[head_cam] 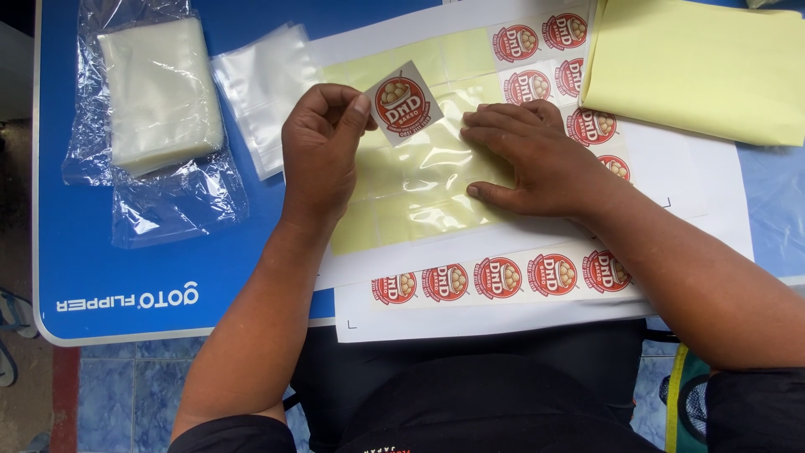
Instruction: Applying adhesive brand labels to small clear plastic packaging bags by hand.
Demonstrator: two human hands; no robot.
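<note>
**Inspector A:** Clear plastic pouch (428, 180), flat on the sticker sheet (537, 231), central on the blue folding table (126, 268). The right hand (537, 159) lies spread and open on it, palm down, pinning it; it grips nothing.

**Inspector B:** And the left hand (323, 151)?

**Inspector A:** Fingers pinched shut on one corner of a square sticker with a red round emblem (402, 102), held lifted just above the pouch's upper edge. Whether it touches the plastic yet, I cannot tell.

**Inspector B:** Progress?

**Inspector A:** My judgement: well under way, not near done. The yellowish backing (394, 71) is bare across most of the sheet's middle, so many stickers are off. A row of five remains along the near edge (499, 278), and more at the far right (545, 59).

**Inspector B:** Stock?

**Inspector A:** A loose stack of clear pouches (260, 92) just left of the sheet, and a further wrapped bundle (159, 92) beyond it. A pale yellow folded sheet (696, 67) lies at the far right. I see no finished, labelled pouches in view.
</note>
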